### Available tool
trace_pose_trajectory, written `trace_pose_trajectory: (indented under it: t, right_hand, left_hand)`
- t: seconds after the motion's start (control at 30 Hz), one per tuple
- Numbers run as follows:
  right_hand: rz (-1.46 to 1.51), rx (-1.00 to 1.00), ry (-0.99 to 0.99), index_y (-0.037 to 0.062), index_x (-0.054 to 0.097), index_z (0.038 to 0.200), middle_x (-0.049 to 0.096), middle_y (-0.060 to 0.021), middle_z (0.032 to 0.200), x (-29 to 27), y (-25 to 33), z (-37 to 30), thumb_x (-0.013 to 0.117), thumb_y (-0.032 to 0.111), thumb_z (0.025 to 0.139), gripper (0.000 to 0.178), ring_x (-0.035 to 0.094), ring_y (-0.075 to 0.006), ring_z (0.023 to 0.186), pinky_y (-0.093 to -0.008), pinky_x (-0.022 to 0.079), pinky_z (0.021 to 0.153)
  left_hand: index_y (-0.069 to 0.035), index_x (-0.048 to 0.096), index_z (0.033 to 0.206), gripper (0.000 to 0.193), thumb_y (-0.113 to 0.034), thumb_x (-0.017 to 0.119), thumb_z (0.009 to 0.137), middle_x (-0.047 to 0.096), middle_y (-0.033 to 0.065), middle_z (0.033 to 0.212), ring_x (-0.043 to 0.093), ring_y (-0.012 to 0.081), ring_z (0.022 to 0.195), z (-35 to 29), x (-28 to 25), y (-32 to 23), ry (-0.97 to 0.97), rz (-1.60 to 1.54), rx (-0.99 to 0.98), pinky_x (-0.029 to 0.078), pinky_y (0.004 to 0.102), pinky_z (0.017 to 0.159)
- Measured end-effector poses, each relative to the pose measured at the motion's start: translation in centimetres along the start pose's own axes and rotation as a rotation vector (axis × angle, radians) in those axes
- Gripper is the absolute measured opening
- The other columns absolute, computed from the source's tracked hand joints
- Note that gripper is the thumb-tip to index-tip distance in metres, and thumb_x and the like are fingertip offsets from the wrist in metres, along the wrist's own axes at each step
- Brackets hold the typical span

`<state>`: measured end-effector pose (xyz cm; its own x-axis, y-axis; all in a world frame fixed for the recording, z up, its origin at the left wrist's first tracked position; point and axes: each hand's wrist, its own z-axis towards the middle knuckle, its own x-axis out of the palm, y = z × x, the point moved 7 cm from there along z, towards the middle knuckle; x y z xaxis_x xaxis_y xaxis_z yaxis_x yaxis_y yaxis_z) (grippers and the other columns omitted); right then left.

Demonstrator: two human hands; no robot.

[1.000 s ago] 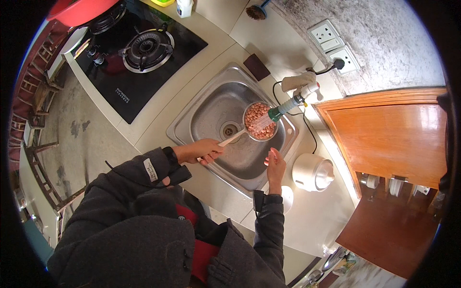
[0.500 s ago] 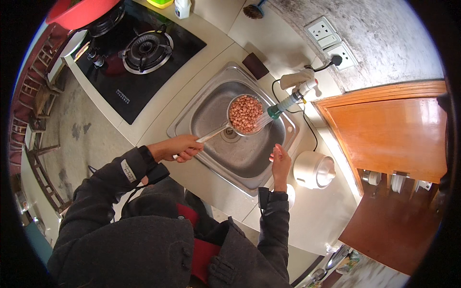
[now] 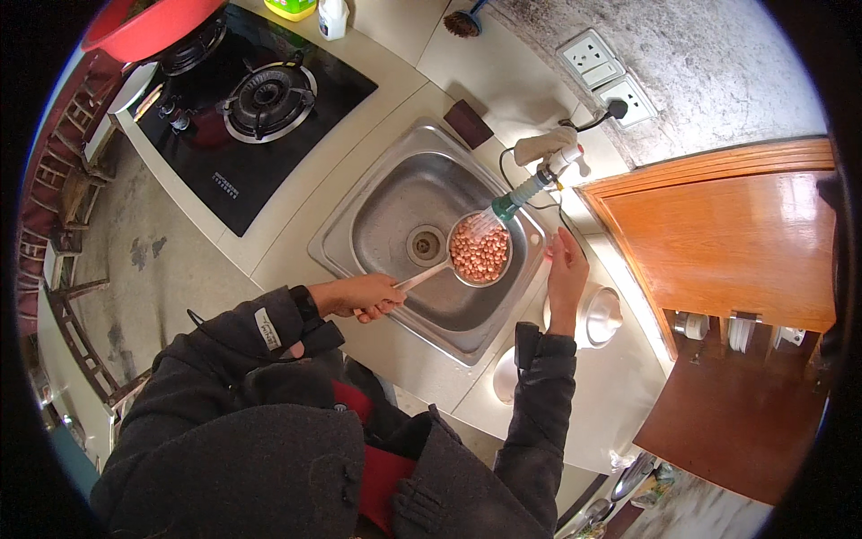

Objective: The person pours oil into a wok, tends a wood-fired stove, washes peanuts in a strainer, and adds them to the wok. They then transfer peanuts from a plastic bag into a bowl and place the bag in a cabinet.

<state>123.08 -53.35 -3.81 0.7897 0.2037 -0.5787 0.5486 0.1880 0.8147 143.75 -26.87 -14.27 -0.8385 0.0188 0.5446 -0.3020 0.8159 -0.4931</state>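
My left hand (image 3: 366, 296) is closed round the pale handle of a round, long-handled strainer (image 3: 458, 281), held level over the sink (image 3: 395, 199). Reddish-brown peanuts (image 3: 479, 252) fill its bowl; whether the bowl has holes I cannot make out. Water sprays onto the peanuts from the green nozzle (image 3: 505, 208) of the tap (image 3: 558, 162). To the right, my right hand (image 3: 566, 274) is raised by the sink's right rim with its fingers stretched out, holding nothing. The sink's drain (image 3: 426, 245) shows to the left of the strainer.
A black gas stove (image 3: 233, 184) takes up the left counter, with a red basin (image 3: 148, 31) on its far burner. A white lidded appliance (image 3: 600, 316) stands just beyond my right hand. A dark red block (image 3: 469, 124) lies behind the sink, and a plugged cord (image 3: 618, 109) hangs near the tap.
The strainer of peanuts has moved right and slightly down, now more fully under the spray, uncovering the drain. My right hand has moved right and up. The whole view has shifted slightly.
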Motion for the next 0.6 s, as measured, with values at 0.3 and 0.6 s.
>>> trace_pose_trajectory:
  t: [0.3,0.6]
  right_hand:
    - [0.076,-0.188,-0.116,-0.0017,0.055,0.13,0.067,-0.0126,0.106,-1.3,6.8,4.2,0.059,0.019,0.096,0.04,0.062,-0.0127,0.085,-0.0247,0.05,0.074]
    - [0.024,-0.194,-0.086,-0.0025,0.056,0.128,0.066,-0.0111,0.11,-0.5,9.5,6.0,0.059,0.017,0.096,0.037,0.061,-0.0135,0.094,-0.0263,0.05,0.083]
  left_hand:
    - [-0.008,0.046,0.093,0.018,-0.025,0.048,0.098,0.035,-0.0075,0.059,0.033,0.0018,0.039,-5.2,-1.8,1.2,-0.026,0.134,-0.059,0.028,0.02,0.03]
    - [-0.01,0.043,0.091,0.019,-0.027,0.048,0.099,0.034,-0.0086,0.06,0.03,0.0009,0.04,-3.9,-3.6,-0.4,-0.047,-0.029,0.05,0.025,0.0185,0.031]
